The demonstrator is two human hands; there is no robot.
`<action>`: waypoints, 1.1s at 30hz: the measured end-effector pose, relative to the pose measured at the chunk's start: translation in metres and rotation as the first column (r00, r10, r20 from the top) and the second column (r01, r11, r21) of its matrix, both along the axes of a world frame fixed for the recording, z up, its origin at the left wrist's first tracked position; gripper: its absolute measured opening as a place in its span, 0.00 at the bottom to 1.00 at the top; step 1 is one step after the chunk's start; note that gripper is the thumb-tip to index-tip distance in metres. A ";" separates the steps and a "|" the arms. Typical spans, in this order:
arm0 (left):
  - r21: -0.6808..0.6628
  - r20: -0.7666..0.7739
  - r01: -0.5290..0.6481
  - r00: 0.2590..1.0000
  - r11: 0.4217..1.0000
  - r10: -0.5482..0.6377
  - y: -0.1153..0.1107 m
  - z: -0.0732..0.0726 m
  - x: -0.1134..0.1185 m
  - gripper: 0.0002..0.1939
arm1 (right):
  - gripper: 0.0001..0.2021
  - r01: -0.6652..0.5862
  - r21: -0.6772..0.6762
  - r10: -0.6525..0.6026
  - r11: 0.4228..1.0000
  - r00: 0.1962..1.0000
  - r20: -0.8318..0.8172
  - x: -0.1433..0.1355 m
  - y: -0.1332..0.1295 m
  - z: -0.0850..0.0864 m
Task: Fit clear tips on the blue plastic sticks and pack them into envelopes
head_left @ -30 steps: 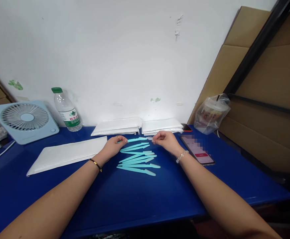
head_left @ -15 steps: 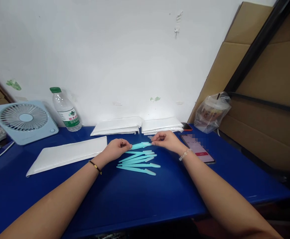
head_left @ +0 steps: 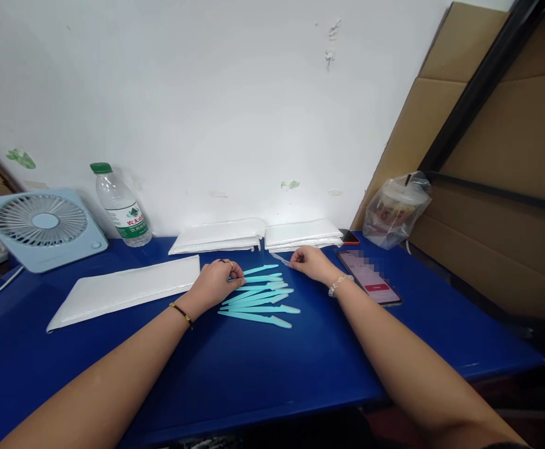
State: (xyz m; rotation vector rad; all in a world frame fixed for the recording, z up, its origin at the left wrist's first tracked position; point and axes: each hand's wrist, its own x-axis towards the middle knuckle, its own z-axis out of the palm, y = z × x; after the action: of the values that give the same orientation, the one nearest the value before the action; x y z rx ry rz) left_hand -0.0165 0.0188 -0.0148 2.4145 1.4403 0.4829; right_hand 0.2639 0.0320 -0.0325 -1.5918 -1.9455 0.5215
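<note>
Several turquoise eyebrow razors [head_left: 254,318] lie fanned out on the blue table, their slim handles toward the left and blade ends toward the right. My left hand [head_left: 220,282] is closed in a pinch at the handle end of an upper eyebrow razor [head_left: 265,279]. Just behind it rests another eyebrow razor [head_left: 267,268], its handle partly hidden by my fingers. My right hand [head_left: 313,263], off to the right of the fan, has thumb and fingers pinched on one end of a thin translucent strip [head_left: 279,257], which points left.
White padded packets lie in a left stack [head_left: 216,236] and a right stack [head_left: 303,232] by the wall. A long white packet [head_left: 127,290] is at left, near a blue fan [head_left: 45,227] and water bottle [head_left: 125,212]. A phone [head_left: 370,277] and bagged cup [head_left: 396,209] stand right.
My right hand has let go of the blade end of a turquoise razor and now pinches the translucent strip. The upper razors have spread apart near my left fingers.
</note>
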 end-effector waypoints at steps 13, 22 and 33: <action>-0.172 0.172 0.012 0.985 0.985 0.018 0.006 -0.006 -0.006 0.13 | 0.06 -0.222 -0.236 0.133 0.946 0.930 -0.343 0.002 -0.014 0.016; -0.105 0.114 0.019 0.993 0.994 -0.007 0.005 -0.002 -0.006 0.12 | 0.10 -0.246 -0.185 0.167 0.952 0.918 -0.359 0.002 -0.010 0.008; -0.166 0.165 -0.005 0.986 0.986 0.033 -0.001 0.004 -0.004 0.18 | 0.10 -0.259 -0.175 0.192 0.950 0.925 -0.328 0.000 -0.013 0.011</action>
State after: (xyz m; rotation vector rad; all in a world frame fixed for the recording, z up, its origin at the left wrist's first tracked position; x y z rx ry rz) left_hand -0.0202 0.0179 -0.0110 2.1780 1.3754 0.5352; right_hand 0.2643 0.0187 -0.0213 -1.3154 -1.8888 1.0443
